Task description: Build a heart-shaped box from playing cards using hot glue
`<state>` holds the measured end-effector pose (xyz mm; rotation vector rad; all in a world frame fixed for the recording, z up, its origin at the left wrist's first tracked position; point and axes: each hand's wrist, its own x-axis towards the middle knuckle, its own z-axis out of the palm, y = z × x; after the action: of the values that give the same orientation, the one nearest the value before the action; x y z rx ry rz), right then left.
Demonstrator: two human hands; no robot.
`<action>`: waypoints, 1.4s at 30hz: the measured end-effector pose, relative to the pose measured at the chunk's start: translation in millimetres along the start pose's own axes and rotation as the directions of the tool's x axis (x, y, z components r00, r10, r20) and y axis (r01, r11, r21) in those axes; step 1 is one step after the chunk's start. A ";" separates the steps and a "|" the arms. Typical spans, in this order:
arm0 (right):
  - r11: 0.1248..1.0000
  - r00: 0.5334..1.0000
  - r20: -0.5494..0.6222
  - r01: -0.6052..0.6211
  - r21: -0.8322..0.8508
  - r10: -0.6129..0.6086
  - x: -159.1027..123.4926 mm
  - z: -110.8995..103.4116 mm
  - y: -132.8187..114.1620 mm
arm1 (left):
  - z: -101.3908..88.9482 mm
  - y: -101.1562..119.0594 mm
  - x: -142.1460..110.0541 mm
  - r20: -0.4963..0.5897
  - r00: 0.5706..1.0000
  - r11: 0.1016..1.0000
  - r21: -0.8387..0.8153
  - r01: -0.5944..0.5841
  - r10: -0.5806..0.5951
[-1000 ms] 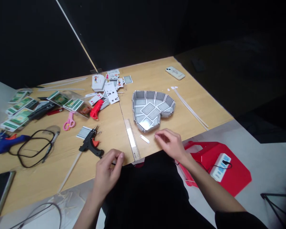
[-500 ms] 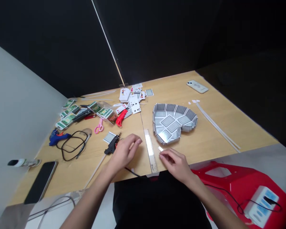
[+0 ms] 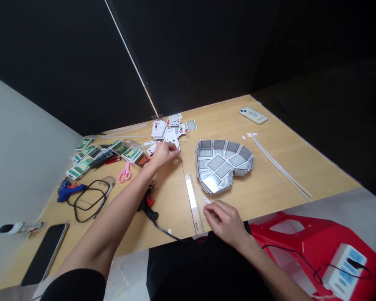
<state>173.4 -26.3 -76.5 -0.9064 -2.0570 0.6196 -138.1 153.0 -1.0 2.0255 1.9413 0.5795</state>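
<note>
My left hand [image 3: 165,154] is stretched out to the loose playing cards [image 3: 171,135] at the back of the table, fingers curled together. It covers the lower part of a card and the spot of a red-handled tool; what it grips, if anything, is hidden. My right hand [image 3: 224,219] is closed near the front edge, a small white strip of cut card [image 3: 207,200] with a red mark at its fingertips. Just behind it sits a heart-shaped tray [image 3: 215,164] made of grey-backed playing cards. A clear ruler [image 3: 193,205] lies left of my right hand.
A black glue gun [image 3: 149,210] with a cord lies partly under my left forearm. Pink scissors [image 3: 125,173], a blue glue gun [image 3: 69,190], card packs [image 3: 81,166] and a phone [image 3: 45,254] are on the left. White strips [image 3: 282,167] and another phone [image 3: 253,116] lie right.
My left hand has moved away from beside the black glue gun, forward to the playing cards. My right hand stays near the front edge with the card strip. The view has shifted slightly.
</note>
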 end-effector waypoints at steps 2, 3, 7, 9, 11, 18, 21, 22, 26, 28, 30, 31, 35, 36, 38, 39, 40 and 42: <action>1.000 1.000 0.001 0.012 -0.011 -0.012 1.3 -0.8 -1.2 | 3.9 -5.2 9.4 0.008 1.000 0.998 0.051 0.021 -0.022; 1.000 1.000 0.001 0.016 -0.015 -0.016 1.8 -0.9 -1.6 | 5.8 -6.9 12.1 0.003 0.999 0.996 0.079 0.032 -0.032; 0.999 0.999 -0.002 0.033 -0.023 -0.033 2.7 -0.1 -2.2 | 12.4 -9.3 14.7 -0.039 0.997 0.980 0.187 0.067 -0.061; 0.999 0.999 -0.004 0.038 -0.022 -0.038 2.9 0.3 -2.3 | 13.3 -10.0 14.5 -0.007 0.999 0.977 0.209 0.043 -0.042; 0.999 0.999 -0.005 0.039 -0.013 -0.039 3.3 0.4 -2.4 | 11.4 -11.4 14.9 0.045 0.999 0.978 0.208 -0.001 -0.009; 0.993 0.999 -0.025 -0.026 0.118 0.029 2.8 -1.6 -1.5 | -25.6 -6.5 6.8 -0.099 0.991 0.982 0.176 -0.066 0.084; 0.969 0.992 -0.049 -0.107 0.224 0.120 -0.3 -8.1 -4.7 | -48.0 12.8 -28.6 -0.264 0.954 0.981 0.164 -0.105 0.146; 0.951 0.984 -0.046 -0.151 0.268 0.170 -1.2 -11.8 -7.5 | -51.9 21.9 -48.5 -0.280 0.943 0.978 0.154 -0.142 0.181; 0.499 0.855 0.291 -0.493 0.712 0.430 -2.5 -31.3 -24.9 | -36.2 65.7 -155.2 -0.237 0.817 0.843 0.012 -0.539 0.526; 0.233 0.757 0.522 -0.631 0.740 0.394 -3.1 -41.6 -32.2 | -13.3 86.6 -206.1 -0.165 0.750 0.748 -0.083 -0.658 0.641; 0.216 0.667 0.603 -0.729 0.650 0.438 -5.8 -51.2 -35.0 | 11.5 101.3 -241.9 -0.110 0.744 0.730 -0.143 -0.668 0.659; 0.243 0.634 0.608 -0.761 0.602 0.477 -8.2 -55.9 -34.6 | 22.8 105.3 -252.9 -0.087 0.776 0.760 -0.158 -0.630 0.625; 0.339 0.575 0.399 -0.783 0.522 0.714 -21.3 -74.6 -27.3 | 54.6 101.7 -263.6 0.011 0.927 0.925 -0.085 -0.371 0.374; 0.347 0.562 0.343 -0.781 0.520 0.752 -23.9 -78.7 -25.9 | 59.6 98.3 -262.7 0.040 0.934 0.934 -0.045 -0.353 0.355; 0.341 0.549 0.314 -0.781 0.522 0.775 -25.8 -83.9 -24.5 | 66.8 91.9 -261.9 0.082 0.924 0.927 0.012 -0.375 0.373; 0.334 0.552 0.334 -0.781 0.528 0.764 -24.6 -84.5 -24.2 | 69.0 89.7 -262.5 0.089 0.918 0.920 0.025 -0.391 0.387; 0.328 0.561 0.364 -0.780 0.533 0.744 -21.9 -83.7 -23.8 | 70.1 88.2 -263.9 0.085 0.914 0.916 0.028 -0.400 0.397; 0.330 0.595 0.418 -0.767 0.551 0.686 -12.2 -78.0 -22.4 | 69.2 87.2 -267.5 0.053 0.910 0.911 0.015 -0.412 0.410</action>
<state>233.5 -40.9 -22.5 -1.3129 -1.1466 1.8398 -33.8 -113.3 -47.2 2.4597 1.5009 0.5886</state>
